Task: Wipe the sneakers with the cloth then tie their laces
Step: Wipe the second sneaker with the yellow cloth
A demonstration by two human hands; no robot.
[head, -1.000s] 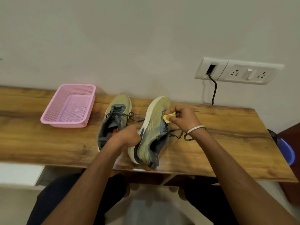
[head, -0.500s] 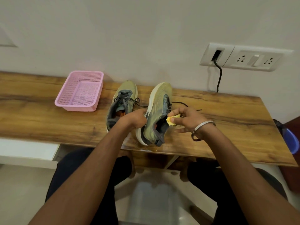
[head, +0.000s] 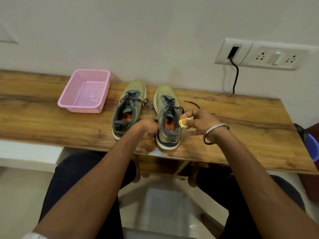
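Note:
Two olive-green sneakers stand upright side by side on the wooden table (head: 51, 116), toes toward the wall. The left sneaker (head: 128, 107) has loose dark laces. The right sneaker (head: 167, 116) stands flat on its sole, its laces trailing off to the right (head: 192, 103). My left hand (head: 148, 129) grips the right sneaker's heel from the left side. My right hand (head: 200, 121) pinches a small crumpled yellow cloth (head: 185, 122) against that sneaker's right collar.
A pink plastic basket (head: 85, 91) sits on the table left of the sneakers. A socket panel (head: 259, 54) with a black cable (head: 235, 78) is on the wall at right. A blue bin (head: 312, 145) stands beyond the table's right end. My knees are under the front edge.
The right sneaker, tipped on its side a second ago, now stands upright on its sole. My right hand with the cloth moved from the toe side down to the collar.

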